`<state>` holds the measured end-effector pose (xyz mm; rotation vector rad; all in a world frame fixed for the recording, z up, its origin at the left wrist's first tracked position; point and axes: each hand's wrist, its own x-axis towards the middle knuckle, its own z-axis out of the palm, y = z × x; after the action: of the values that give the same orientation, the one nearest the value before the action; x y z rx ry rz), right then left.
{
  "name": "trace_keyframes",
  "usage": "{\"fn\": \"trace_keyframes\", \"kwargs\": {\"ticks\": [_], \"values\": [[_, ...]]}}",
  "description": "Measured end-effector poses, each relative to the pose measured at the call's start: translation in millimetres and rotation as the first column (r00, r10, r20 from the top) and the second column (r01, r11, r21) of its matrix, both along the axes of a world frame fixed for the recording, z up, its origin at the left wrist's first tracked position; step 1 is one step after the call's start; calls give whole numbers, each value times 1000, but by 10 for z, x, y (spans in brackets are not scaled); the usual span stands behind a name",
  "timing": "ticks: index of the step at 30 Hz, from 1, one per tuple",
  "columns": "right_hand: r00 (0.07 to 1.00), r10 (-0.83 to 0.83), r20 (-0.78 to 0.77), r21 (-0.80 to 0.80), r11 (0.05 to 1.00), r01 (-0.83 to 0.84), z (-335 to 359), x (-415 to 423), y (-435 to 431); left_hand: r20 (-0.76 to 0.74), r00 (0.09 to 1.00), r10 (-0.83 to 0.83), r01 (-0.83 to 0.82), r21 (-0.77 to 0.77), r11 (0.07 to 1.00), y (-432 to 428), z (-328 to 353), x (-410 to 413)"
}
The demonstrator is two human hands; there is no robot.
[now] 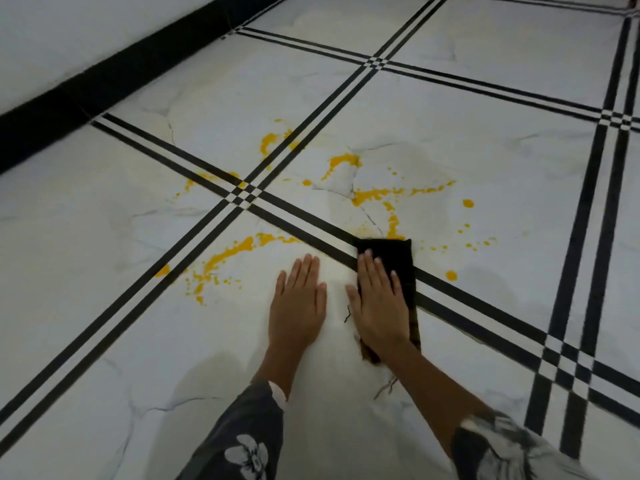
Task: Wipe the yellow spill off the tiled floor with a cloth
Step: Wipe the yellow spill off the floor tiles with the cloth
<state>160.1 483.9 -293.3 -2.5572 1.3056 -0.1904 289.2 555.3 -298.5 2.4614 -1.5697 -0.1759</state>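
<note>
A yellow spill (375, 195) lies in streaks and drops over the white tiled floor (104, 341), spread around a crossing of black stripe lines. One long streak (228, 256) runs left of my hands. My right hand (379, 299) presses flat on a black cloth (403, 258), fingers together; the cloth's far edge touches the near end of a yellow streak. My left hand (299, 299) rests flat on the bare tile beside it, palm down, holding nothing. Frayed threads trail from the cloth's near end under my wrist.
A white wall with a black skirting board (86, 84) runs along the upper left. Black triple stripes (571, 209) cross the floor in a grid. Small yellow drops (451, 275) lie right of the cloth. My patterned sleeves fill the bottom edge.
</note>
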Motion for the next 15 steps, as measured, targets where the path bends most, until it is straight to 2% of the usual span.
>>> {"fn": "trace_keyframes", "kwargs": {"ticks": [3,4,6,8,9,10,12,15], "values": [[955,293,-56,44,956,-290,31,-148,-103,-9,1000,3,-3,-2,1000,0,16,-8],[948,310,-67,77,949,-305,50,-180,-263,-17,1000,4,-4,-3,1000,7,15,-5],[987,157,-46,75,985,-153,101,-232,-520,-31,1000,1,-1,-8,1000,-3,4,2],[999,19,-37,27,999,-18,99,-256,-384,-33,999,-6,5,-17,1000,-9,2,-7],[998,17,-54,33,999,-15,90,-285,-184,-23,1000,-9,9,-27,1000,-13,14,-21],[997,52,-49,72,996,-49,79,-298,29,-12,1000,-5,5,-37,999,6,12,-11],[983,185,-23,36,982,-184,62,-382,213,-34,999,25,-27,-69,997,1,52,-9],[959,280,36,50,958,-281,88,-403,-108,-80,996,26,-37,-142,989,-262,144,12]]}}
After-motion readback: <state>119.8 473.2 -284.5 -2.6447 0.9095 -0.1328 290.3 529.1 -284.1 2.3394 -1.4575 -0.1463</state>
